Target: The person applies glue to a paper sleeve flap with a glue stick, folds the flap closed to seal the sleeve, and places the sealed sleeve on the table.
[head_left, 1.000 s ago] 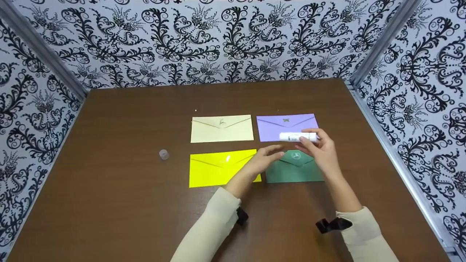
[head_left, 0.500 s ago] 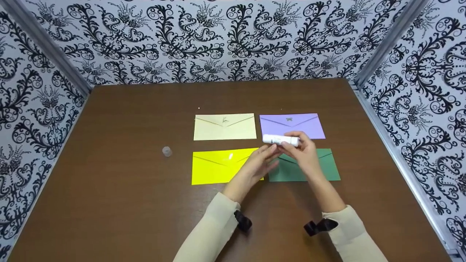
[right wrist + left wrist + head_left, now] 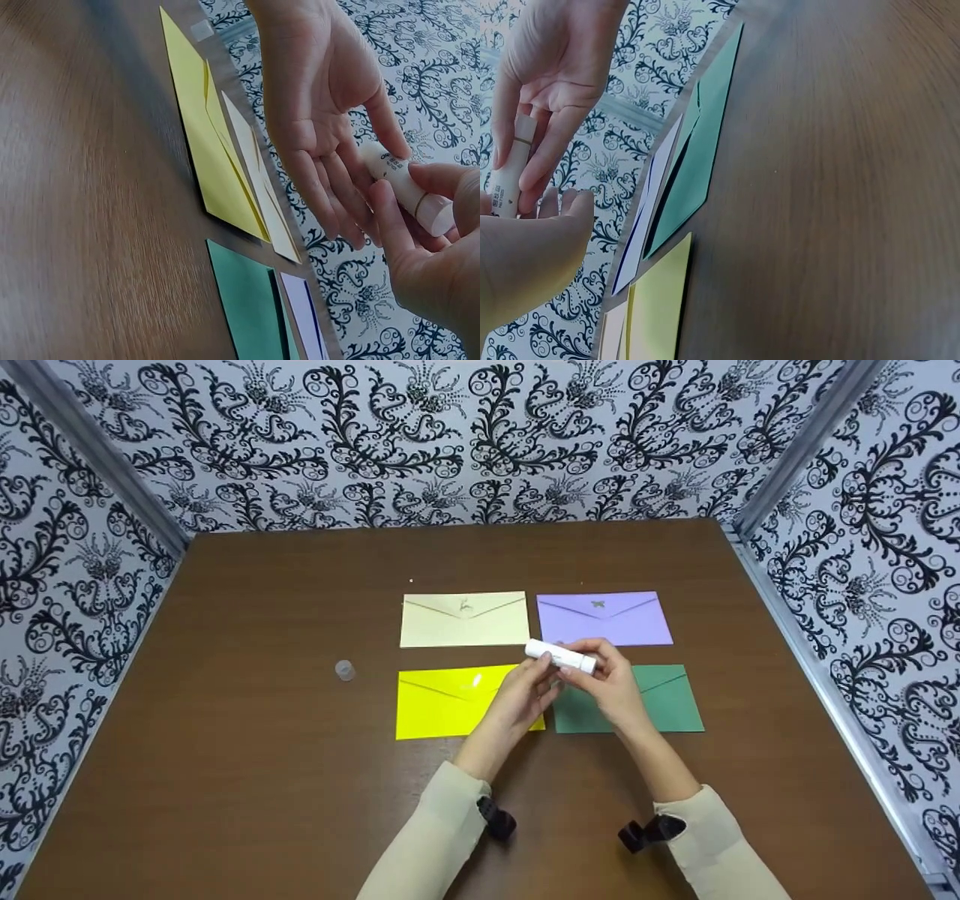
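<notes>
A white glue stick (image 3: 559, 655) is held above the table, close over the inner corners of the envelopes. My right hand (image 3: 613, 686) grips its base end, which has a thin ring visible in the left wrist view. My left hand (image 3: 517, 697) has its thumb on the other end of the tube (image 3: 397, 169), fingers below it. Under the hands lie a yellow envelope (image 3: 442, 705) at left and a green envelope (image 3: 671, 705) at right, each partly covered. Behind them are a cream envelope (image 3: 465, 622) and a purple envelope (image 3: 604, 622).
A small translucent cap (image 3: 344, 670) rests on the brown table (image 3: 247, 735), left of the envelopes. Tiny white specks (image 3: 411, 580) lie behind the cream envelope. Patterned walls (image 3: 480, 442) with grey corner strips enclose the back and sides.
The glue stick has moved left and lower in the right hand, its base end dipping. The left hand, apart from it before, has come up to its left end and now touches it.
</notes>
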Demonstrator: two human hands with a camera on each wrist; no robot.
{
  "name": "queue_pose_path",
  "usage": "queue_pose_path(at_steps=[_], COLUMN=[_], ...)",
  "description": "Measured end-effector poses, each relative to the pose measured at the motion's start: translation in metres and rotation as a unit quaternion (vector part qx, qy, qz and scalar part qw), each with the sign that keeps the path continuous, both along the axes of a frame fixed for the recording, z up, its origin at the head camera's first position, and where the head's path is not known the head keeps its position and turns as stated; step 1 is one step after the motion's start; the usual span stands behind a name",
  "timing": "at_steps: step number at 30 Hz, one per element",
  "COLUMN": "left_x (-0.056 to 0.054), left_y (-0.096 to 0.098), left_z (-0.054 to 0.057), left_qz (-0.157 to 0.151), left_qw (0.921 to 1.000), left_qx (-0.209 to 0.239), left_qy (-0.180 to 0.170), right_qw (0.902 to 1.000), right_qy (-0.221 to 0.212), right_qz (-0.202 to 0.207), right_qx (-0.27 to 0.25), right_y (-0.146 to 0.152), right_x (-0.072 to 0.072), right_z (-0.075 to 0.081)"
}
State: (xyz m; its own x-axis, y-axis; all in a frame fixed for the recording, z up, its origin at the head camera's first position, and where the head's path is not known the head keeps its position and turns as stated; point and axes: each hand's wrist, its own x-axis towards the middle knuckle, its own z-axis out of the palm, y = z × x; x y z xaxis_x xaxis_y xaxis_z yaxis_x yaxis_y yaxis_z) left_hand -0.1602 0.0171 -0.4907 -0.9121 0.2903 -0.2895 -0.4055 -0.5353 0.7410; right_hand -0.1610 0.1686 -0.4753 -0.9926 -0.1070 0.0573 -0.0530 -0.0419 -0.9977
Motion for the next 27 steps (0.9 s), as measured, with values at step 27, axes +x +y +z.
queue_pose_path(at_steps=[27], left_x=[0.003], left_y=[-0.018], left_z=[0.001], left_qz=[0.073], left_qw=[0.9952], left_qx=[0.015], left_qy=[0.062], right_qw=[0.9819], right_qy=[-0.153], right_qz=[0.036], right_qx=[-0.106], right_y=[0.005], right_x=[0.0], right_z=[-0.003])
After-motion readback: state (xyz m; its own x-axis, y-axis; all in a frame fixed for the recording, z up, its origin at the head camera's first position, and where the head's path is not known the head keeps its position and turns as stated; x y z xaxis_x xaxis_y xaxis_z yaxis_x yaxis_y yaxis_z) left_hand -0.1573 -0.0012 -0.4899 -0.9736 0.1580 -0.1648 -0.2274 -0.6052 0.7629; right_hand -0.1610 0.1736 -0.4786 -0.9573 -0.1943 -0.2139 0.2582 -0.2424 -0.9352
